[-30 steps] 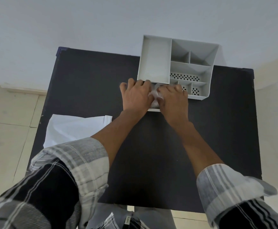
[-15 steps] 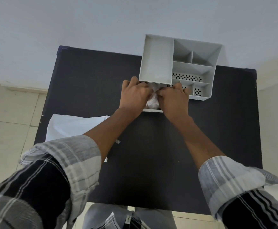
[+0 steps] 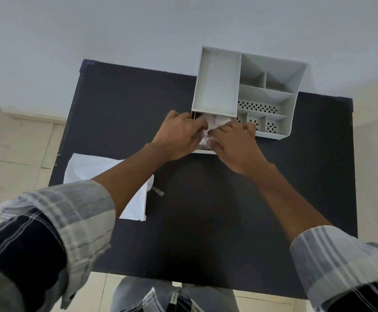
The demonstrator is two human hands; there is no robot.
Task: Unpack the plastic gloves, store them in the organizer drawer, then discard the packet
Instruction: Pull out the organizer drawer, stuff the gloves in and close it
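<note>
A grey organizer point(image 3: 217, 86) with several compartments stands at the far right of the black table point(image 3: 206, 210). Its low drawer point(image 3: 202, 151) is pulled out toward me. Crumpled clear plastic gloves point(image 3: 213, 123) lie in the drawer. My left hand point(image 3: 180, 136) and my right hand point(image 3: 236, 145) both press down on the gloves, fingers bent over them, and cover most of the drawer. A white packet point(image 3: 86, 170) lies flat at the table's left edge, partly under my left forearm.
A small clear strip of plastic point(image 3: 157, 191) lies beside the packet. The white wall runs just behind the organizer. Tiled floor shows left and right of the table.
Both hands have stayed on the gloves, pushing them deeper toward the drawer's back under the organizer. My view has shifted slightly, so more of the packet shows.
</note>
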